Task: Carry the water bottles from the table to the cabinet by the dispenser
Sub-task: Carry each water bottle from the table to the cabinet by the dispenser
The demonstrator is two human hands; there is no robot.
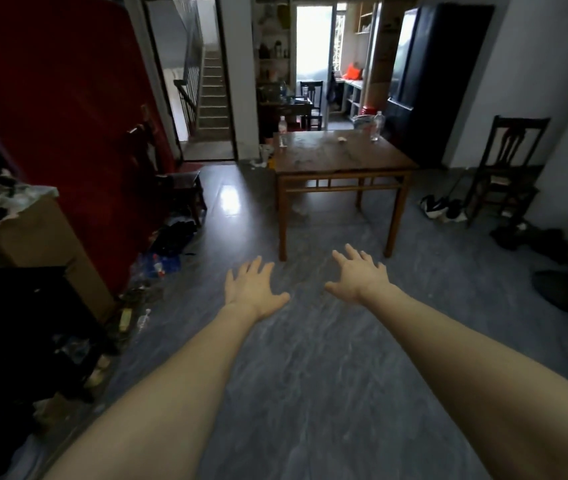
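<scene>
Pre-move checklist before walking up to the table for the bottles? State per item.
1. Left hand free: ok, open, empty.
2. Right hand free: ok, open, empty.
3. Bottles located: ok, red-labelled bottle at the wooden table's far left corner, clear bottle at far right.
4. Bottles upright: ok.
5. Floor path to table: ok, bare tile ahead; clutter only along the left side.
6. Cabinet and dispenser located: cannot tell.
</scene>
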